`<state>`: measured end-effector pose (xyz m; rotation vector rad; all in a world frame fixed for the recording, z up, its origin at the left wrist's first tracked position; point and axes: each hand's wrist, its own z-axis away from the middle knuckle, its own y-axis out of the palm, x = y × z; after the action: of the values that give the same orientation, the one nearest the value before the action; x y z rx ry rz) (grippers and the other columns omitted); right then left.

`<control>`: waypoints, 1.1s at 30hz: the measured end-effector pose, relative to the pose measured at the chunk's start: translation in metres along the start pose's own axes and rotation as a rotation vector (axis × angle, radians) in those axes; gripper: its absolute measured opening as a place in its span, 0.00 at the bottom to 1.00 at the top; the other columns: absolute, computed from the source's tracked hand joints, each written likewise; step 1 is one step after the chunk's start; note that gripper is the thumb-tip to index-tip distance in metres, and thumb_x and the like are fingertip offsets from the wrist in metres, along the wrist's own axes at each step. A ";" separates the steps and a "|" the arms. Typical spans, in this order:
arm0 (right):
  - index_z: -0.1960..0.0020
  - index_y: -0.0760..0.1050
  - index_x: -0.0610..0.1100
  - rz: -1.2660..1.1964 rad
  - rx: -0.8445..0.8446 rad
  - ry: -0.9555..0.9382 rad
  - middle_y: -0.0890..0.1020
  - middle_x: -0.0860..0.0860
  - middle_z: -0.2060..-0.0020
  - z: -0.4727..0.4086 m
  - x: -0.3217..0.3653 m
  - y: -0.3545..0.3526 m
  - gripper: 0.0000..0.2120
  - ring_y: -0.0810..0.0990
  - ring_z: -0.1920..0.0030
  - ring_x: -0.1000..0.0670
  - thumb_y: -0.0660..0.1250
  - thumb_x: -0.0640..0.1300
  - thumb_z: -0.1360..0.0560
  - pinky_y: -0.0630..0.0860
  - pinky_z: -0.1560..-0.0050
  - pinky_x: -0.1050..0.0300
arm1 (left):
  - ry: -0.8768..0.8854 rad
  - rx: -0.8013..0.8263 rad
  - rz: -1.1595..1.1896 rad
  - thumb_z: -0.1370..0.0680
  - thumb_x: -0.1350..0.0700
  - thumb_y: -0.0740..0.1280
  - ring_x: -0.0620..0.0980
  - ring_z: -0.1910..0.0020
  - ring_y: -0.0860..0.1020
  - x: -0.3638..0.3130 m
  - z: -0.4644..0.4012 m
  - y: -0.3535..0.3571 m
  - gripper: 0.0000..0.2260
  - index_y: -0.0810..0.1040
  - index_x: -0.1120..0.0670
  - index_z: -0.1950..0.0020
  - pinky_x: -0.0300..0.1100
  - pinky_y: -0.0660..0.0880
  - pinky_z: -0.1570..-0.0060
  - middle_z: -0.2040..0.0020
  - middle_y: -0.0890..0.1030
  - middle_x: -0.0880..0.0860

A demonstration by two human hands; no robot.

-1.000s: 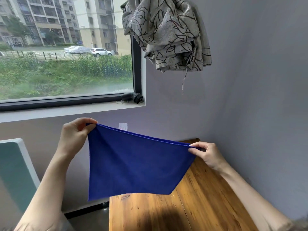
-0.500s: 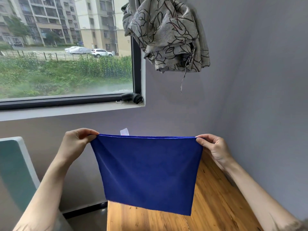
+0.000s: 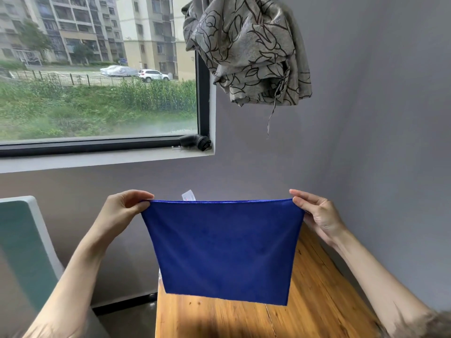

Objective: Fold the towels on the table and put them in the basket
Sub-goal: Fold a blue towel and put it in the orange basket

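Wooden surface (image 3: 317, 301) nearest, lower right. Above it, blue towel (image 3: 224, 250) held up flat, hanging clear of wood. Left hand (image 3: 122, 211) grip pinching top left corner; right hand (image 3: 317, 215) grip pinching top right corner. White tag (image 3: 188, 195) at top edge. Farther: window (image 3: 97, 69), patterned curtain (image 3: 244, 50).

Soft daylight from the window (image 3: 97, 69); sharp picture, wide-angle bending at edges, dark shadow on table (image 3: 219, 323)
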<state>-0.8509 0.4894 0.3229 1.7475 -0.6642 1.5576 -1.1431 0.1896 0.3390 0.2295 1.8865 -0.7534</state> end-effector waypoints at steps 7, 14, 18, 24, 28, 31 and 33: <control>0.59 0.80 0.46 1.087 0.070 -0.128 0.81 0.51 0.60 -0.044 -0.007 0.016 0.02 0.79 0.52 0.48 0.69 0.42 0.28 0.68 0.54 0.61 | -0.091 0.061 -0.548 0.25 0.68 0.62 0.55 0.50 0.76 0.022 -0.031 0.032 0.09 0.81 0.61 0.52 0.41 0.68 0.51 0.49 0.81 0.59; 0.55 0.77 0.39 1.013 -0.180 -0.355 0.79 0.47 0.63 -0.070 0.017 0.033 0.07 0.74 0.62 0.49 0.66 0.44 0.24 0.65 0.62 0.61 | 0.031 -0.272 -0.244 0.22 0.65 0.60 0.52 0.53 0.75 -0.001 -0.048 0.038 0.07 0.77 0.59 0.50 0.37 0.65 0.54 0.53 0.79 0.55; 0.55 0.76 0.41 0.609 -0.159 -0.336 0.79 0.50 0.62 -0.045 0.010 0.025 0.02 0.76 0.66 0.62 0.66 0.39 0.25 0.69 0.64 0.73 | 0.128 -0.251 -0.066 0.22 0.66 0.60 0.48 0.57 0.75 0.001 -0.021 0.034 0.08 0.74 0.55 0.52 0.31 0.69 0.58 0.57 0.78 0.50; 0.60 0.75 0.45 0.563 0.021 -0.017 0.79 0.50 0.65 0.023 -0.076 -0.019 0.07 0.76 0.68 0.63 0.65 0.36 0.25 0.72 0.59 0.69 | 0.030 0.061 -0.271 0.24 0.69 0.63 0.45 0.63 0.74 0.078 0.067 0.057 0.09 0.74 0.55 0.56 0.25 0.66 0.61 0.62 0.77 0.49; 0.58 0.76 0.37 0.730 0.135 0.303 0.79 0.53 0.71 0.069 -0.144 -0.047 0.03 0.76 0.73 0.63 0.66 0.34 0.25 0.69 0.68 0.75 | -0.214 0.466 -0.369 0.25 0.68 0.65 0.48 0.60 0.74 0.133 0.119 0.079 0.12 0.74 0.50 0.60 0.34 0.68 0.59 0.61 0.78 0.50; 0.60 0.76 0.36 0.748 0.154 0.488 0.77 0.56 0.78 0.092 -0.182 -0.065 0.04 0.73 0.75 0.59 0.66 0.34 0.26 0.68 0.73 0.73 | -0.404 0.681 -0.335 0.25 0.67 0.66 0.45 0.61 0.74 0.161 0.144 0.091 0.12 0.75 0.50 0.62 0.35 0.70 0.58 0.62 0.78 0.49; 0.61 0.75 0.37 0.731 0.134 0.566 0.76 0.50 0.74 0.101 -0.200 -0.073 0.05 0.71 0.71 0.54 0.67 0.34 0.26 0.68 0.71 0.69 | -0.522 0.728 -0.265 0.25 0.67 0.66 0.41 0.66 0.73 0.173 0.155 0.099 0.11 0.76 0.51 0.62 0.32 0.70 0.63 0.65 0.77 0.47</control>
<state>-0.7609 0.4424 0.1103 1.0783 -0.9696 2.5023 -1.0531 0.1441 0.1075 0.2071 1.1025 -1.5080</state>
